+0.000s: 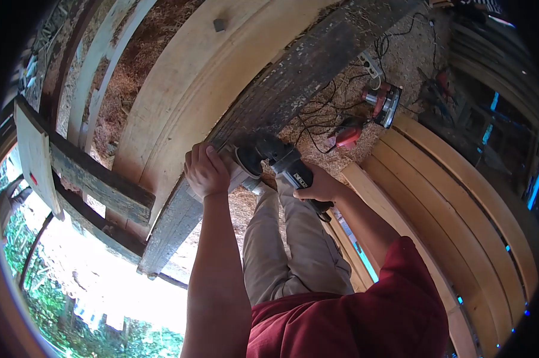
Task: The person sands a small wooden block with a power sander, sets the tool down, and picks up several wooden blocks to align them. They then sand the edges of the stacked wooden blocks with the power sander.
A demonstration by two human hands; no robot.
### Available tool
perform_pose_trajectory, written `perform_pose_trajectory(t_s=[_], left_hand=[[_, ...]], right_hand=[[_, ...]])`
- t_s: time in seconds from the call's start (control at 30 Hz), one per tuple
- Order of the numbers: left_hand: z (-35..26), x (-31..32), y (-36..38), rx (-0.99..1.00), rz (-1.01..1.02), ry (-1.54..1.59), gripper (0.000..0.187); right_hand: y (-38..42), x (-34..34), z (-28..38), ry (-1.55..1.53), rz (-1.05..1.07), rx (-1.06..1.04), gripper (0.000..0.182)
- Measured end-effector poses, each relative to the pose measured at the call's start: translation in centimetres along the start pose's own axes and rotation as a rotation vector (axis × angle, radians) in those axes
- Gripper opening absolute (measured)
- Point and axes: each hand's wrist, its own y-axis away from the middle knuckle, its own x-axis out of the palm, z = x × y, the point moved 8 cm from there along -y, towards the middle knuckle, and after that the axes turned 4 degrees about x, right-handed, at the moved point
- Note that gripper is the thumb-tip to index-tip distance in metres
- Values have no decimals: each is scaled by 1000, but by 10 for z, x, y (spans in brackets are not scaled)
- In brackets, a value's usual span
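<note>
My right hand (pixel 319 182) is wrapped round the body of a black angle grinder (pixel 292 167). The grinder's round disc (pixel 248 160) faces left, right at a pale piece of wood (pixel 236 177). That wood lies on a dark, weathered beam (pixel 287 83), and my left hand (pixel 207 171) grips its left end with the fingers curled over it. My legs, in light trousers (pixel 266 238), are just below the beam.
Wide pale planks (pixel 174 101) lie beyond the beam, with a small dark block (pixel 219 25) on one. On the shavings-covered floor are a red-and-black power tool (pixel 384 102), another red tool (pixel 347 135), tangled cords and a power strip (pixel 371 64). Long boards (pixel 442 197) lie at right.
</note>
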Motion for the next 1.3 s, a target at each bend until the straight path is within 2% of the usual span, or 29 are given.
perform_pose_trajectory(t_s=[0.4,0.7,0.87,1.2,1.3], left_hand=[[5,-6,2,-50,-31,58,29],[10,-6,4,-65,-61,78,25],[13,-5,6,-85,-74,88,24],[14,-8,6,-100,-66,119,23],[14,-7,7,-102,-84,114,21]], right_hand=[[-6,3,20,52,28,43,47],[3,7,46,178,-21,39,47],[-12,0,16,113,57,47,49],[-16,-6,12,112,16,-8,47],[-13,1,20,83,52,37,46]])
